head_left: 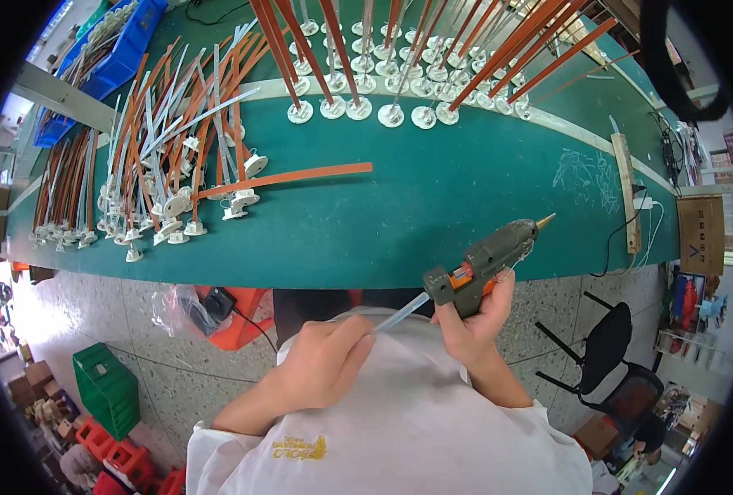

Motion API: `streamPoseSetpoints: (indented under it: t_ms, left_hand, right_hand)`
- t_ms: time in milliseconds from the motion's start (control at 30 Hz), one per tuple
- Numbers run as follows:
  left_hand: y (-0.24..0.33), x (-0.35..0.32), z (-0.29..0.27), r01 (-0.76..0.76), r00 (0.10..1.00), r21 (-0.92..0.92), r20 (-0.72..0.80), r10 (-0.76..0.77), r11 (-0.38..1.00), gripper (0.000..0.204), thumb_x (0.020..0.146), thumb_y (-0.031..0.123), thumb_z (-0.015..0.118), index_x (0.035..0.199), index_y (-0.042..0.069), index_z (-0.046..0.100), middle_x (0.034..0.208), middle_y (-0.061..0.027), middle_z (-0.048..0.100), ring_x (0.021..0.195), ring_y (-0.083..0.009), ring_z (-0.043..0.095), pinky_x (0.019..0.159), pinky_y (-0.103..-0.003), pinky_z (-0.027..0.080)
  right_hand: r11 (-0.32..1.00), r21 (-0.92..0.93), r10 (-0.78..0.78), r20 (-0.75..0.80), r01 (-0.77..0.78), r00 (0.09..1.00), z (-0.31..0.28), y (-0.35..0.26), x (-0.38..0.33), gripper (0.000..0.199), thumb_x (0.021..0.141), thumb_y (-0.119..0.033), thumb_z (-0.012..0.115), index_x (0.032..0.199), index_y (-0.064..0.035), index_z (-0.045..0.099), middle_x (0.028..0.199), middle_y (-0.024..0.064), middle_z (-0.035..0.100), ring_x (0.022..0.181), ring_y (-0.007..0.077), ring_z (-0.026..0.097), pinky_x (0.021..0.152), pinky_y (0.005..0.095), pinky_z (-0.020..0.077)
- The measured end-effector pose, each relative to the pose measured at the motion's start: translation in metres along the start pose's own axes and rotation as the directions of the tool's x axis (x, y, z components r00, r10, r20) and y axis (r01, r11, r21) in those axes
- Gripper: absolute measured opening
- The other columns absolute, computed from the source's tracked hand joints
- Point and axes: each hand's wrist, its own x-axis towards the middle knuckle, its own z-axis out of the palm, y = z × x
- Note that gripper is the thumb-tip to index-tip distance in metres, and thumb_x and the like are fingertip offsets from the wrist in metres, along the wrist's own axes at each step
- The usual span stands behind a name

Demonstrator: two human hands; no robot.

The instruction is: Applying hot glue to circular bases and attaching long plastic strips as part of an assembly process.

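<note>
My right hand (484, 323) is wrapped round the handle of a dark grey-green glue gun (494, 256), whose brass nozzle points up and to the right over the table's front edge. In my left hand (327, 355) the fingers pinch a translucent glue stick (403, 313). The stick's far end meets the back of the gun; whether it sits inside the opening is hard to make out. Beyond my hands, an orange strip with a white round base (240, 202) lies across the green table (342, 231).
A heap of orange and silver strips with white bases (168, 157) covers the table's left side. Several more stand upright on round bases (358, 108) at the back. A wooden bar with a cable (626, 190) is at the right; a blue bin (106, 62) stands far left.
</note>
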Motion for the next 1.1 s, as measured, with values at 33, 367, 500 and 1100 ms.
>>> streamPoseSetpoints:
  t_ms: [33,367,500,1100]
  left_hand:
    - [0.000,-0.001,0.000,0.004,1.000,-0.018,-0.003,-0.004,1.000,0.003,0.092,0.001,0.056,0.094,0.000,0.055,0.062,-0.0152,0.052,0.055,-0.0360,0.056,0.052,-0.041,0.043]
    - [-0.007,0.002,0.004,0.005,0.998,-0.276,0.059,0.012,0.961,0.012,0.096,0.002,0.050,0.087,-0.001,0.056,0.058,-0.0087,0.047,0.046,-0.0213,0.047,0.046,-0.034,0.035]
    - [-0.004,0.003,0.007,-0.115,0.990,0.003,-0.076,0.114,0.993,0.011,0.096,0.001,0.049,0.089,-0.001,0.056,0.059,-0.0090,0.048,0.046,-0.0232,0.048,0.048,-0.033,0.038]
    - [0.004,0.012,0.018,0.003,0.994,-0.313,0.104,0.032,0.950,0.017,0.100,0.007,0.046,0.090,-0.002,0.055,0.066,-0.0100,0.049,0.056,-0.0228,0.047,0.055,-0.033,0.039]
  right_hand:
    - [0.999,-0.006,-0.044,-0.002,0.044,0.999,0.000,-0.001,0.003,0.048,0.083,0.012,0.064,0.119,-0.0019,0.036,0.093,0.0110,0.057,0.059,0.0098,0.060,0.043,0.0217,0.0466]
    - [0.887,-0.244,-0.361,0.166,0.393,0.918,-0.001,-0.006,0.004,0.056,0.072,-0.005,0.077,0.118,0.0017,0.047,0.102,0.0113,0.055,0.083,0.0173,0.055,0.071,0.0296,0.0477]
    - [0.910,-0.236,-0.327,0.098,0.341,0.940,0.001,-0.003,-0.007,0.058,0.072,-0.005,0.077,0.121,0.0020,0.046,0.102,0.0113,0.055,0.082,0.0179,0.055,0.070,0.0296,0.0468]
    - [0.885,-0.301,-0.391,-0.066,0.355,0.918,-0.011,0.013,-0.010,0.050,0.073,-0.006,0.078,0.111,0.0007,0.047,0.095,0.0116,0.059,0.074,0.0172,0.059,0.066,0.0299,0.0496]
